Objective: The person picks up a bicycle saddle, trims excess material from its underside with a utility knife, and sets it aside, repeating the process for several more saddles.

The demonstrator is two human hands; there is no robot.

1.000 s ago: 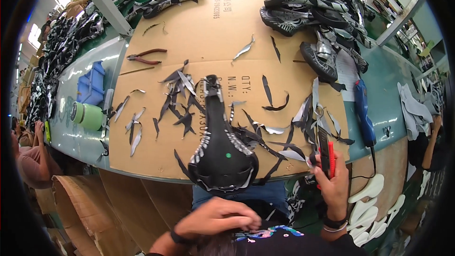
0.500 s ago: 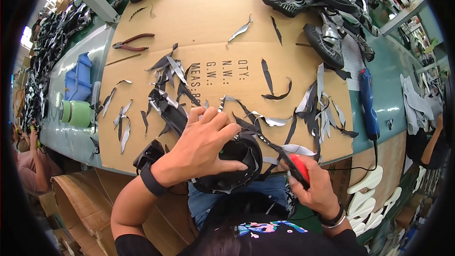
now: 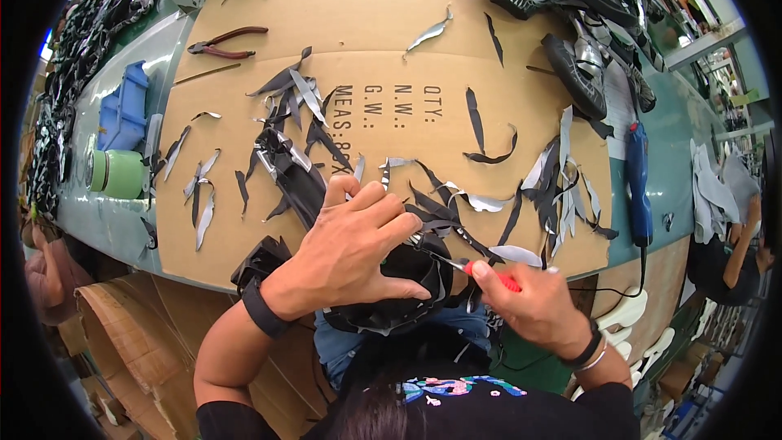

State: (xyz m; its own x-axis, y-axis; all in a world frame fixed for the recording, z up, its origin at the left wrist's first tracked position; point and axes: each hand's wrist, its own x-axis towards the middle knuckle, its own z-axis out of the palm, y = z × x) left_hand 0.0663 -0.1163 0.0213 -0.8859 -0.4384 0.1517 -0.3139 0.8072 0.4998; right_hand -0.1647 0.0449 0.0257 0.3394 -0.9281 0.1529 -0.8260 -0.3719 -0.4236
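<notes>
A black shoe upper on a last (image 3: 297, 183) lies tilted across the near edge of a cardboard sheet (image 3: 391, 41). My left hand (image 3: 354, 244) is clamped over its near end and holds it down. My right hand (image 3: 529, 305) grips red-handled scissors (image 3: 481, 269), whose blades point left at the shoe just by my left fingers. Several black and silver trimmed strips (image 3: 489, 204) lie scattered around the shoe on the cardboard.
Red-handled pliers (image 3: 224, 41) lie at the far left of the cardboard. A blue bin (image 3: 122, 110) and a green tape roll (image 3: 118, 173) sit on the left. A blue power tool (image 3: 638, 183) lies at the right. Finished black shoes (image 3: 570, 0) pile at the back right. Another person (image 3: 733, 253) is at the right.
My left hand came up from my lap and closed over the shoe. My right hand brought the scissors in from the right to the shoe's edge. The shoe shifted toward me.
</notes>
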